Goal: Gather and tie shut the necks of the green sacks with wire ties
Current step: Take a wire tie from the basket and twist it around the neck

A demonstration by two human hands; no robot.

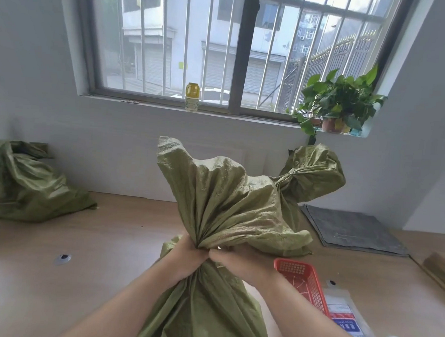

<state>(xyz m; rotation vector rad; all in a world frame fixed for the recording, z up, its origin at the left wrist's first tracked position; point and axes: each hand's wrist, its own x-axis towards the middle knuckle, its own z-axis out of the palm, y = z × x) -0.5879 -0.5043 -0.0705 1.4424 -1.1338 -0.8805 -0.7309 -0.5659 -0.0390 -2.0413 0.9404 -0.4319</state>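
- The left hand and the right hand meet thumb to thumb around the gathered neck of the middle sack. The fingers of both are curled tight on the pleated cloth.
- The middle sack stands at the middle of the tabletop's near edge. Its long axis runs up from that edge, with the body below the hands and the loose mouth fanning out above them.
- The relation that matters is that the neck is already inside both grips, so a tie would have to go round just above the fists. No wire tie can be made out in either hand; a small bright spot between the thumbs is too small to read.
- The red basket sits on the tabletop just beside the right hand, toward the right edge, so that hand is the nearer one for reaching it.
- Thin pale strands show through the red basket's mesh. They may be ties, but that cannot be told for sure.
- The tied sack stands behind the middle sack toward the far right, its neck cinched.
- The open sack slumps at the far left corner with its mouth not gathered, so by my judgement at least two necks are left to close.
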